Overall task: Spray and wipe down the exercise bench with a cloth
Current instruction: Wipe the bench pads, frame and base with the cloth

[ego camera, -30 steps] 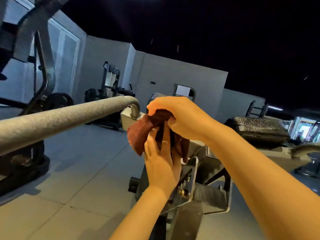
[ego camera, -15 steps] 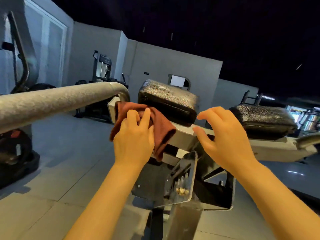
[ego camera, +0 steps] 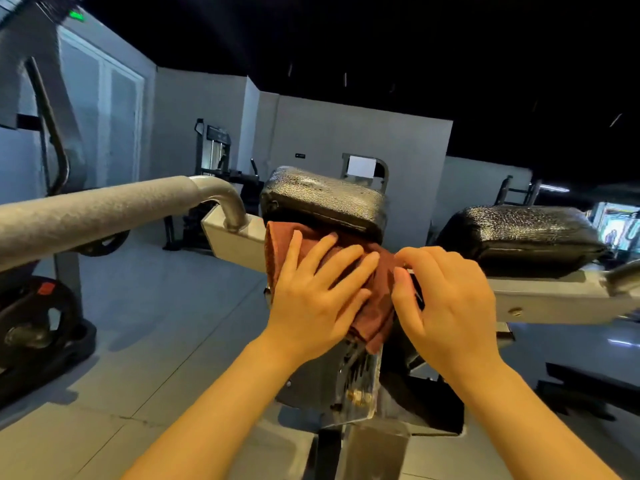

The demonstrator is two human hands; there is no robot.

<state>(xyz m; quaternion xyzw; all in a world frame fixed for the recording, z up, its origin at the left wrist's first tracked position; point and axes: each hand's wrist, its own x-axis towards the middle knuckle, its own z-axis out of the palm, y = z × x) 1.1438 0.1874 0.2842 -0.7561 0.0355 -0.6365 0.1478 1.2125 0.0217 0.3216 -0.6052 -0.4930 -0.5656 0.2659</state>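
Near the middle of the frame, the left hand [ego camera: 311, 299] lies flat on a reddish-brown cloth [ego camera: 375, 292], with the fingers spread and straight, pressing it against the pale metal crossbar [ego camera: 540, 299] of the exercise machine. The cloth is draped over the crossbar just below the left black pad [ego camera: 323, 199], and its lower edge hangs down in front of the machine's central bracket [ego camera: 356, 386]. The top edge of the cloth touches the underside of this pad.

The right hand [ego camera: 446, 299] is just to the right of the left one, at the right edge of the cloth. Its thumb and forefinger are bent toward each other and seem to pinch the cloth's edge, while the other fingers are loosely curled above the crossbar. The two hands are very near, almost touching at the fingertips.

A second black pad [ego camera: 519, 233] sits on the same crossbar at the right of the frame, apart from the cloth. Both pads have a shiny, textured surface.

From the left edge of the frame a thick grey padded handle bar [ego camera: 93, 213] runs toward the center and ends in a curved metal tube that joins the crossbar just left of the cloth. At lower left, black weight plates [ego camera: 34, 323] stand on the pale tiled floor [ego camera: 156, 323]. In the background, at upper left of center, another gym machine [ego camera: 214, 150] stands beside a grey wall.
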